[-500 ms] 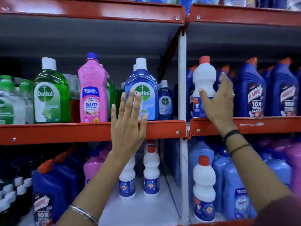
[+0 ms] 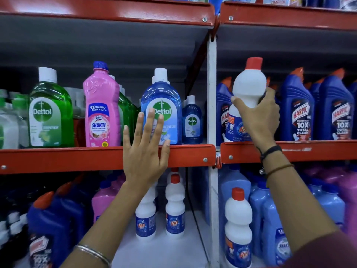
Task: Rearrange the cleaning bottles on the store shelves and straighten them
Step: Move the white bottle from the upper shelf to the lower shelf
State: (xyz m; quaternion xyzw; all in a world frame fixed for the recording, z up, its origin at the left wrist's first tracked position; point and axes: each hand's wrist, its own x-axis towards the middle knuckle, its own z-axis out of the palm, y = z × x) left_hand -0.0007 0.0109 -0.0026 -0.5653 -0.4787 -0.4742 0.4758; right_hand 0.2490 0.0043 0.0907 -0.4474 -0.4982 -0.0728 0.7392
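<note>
My right hand (image 2: 259,120) grips a white Rin bottle with a red cap (image 2: 248,88) around its waist, tilted a little to the left at the left end of the right middle shelf, among blue Harpic bottles (image 2: 298,113). My left hand (image 2: 145,151) is raised flat with fingers spread in front of the red shelf edge (image 2: 58,159), just before the big blue Dettol bottle (image 2: 162,97), holding nothing. On the same left shelf stand a pink Shakti bottle (image 2: 101,111), a green Dettol bottle (image 2: 50,113) and a small blue Dettol bottle (image 2: 191,120).
A white upright post (image 2: 212,93) divides the two shelf bays. Below stand white Rin bottles (image 2: 174,206), another Rin bottle (image 2: 238,227), light blue bottles (image 2: 270,219), pink bottles (image 2: 101,202) and a blue Harpic bottle (image 2: 56,225). Another red shelf (image 2: 108,10) runs overhead.
My right hand has closed around the white Rin bottle and raised and tilted it. My left hand stays spread in front of the blue Dettol bottle.
</note>
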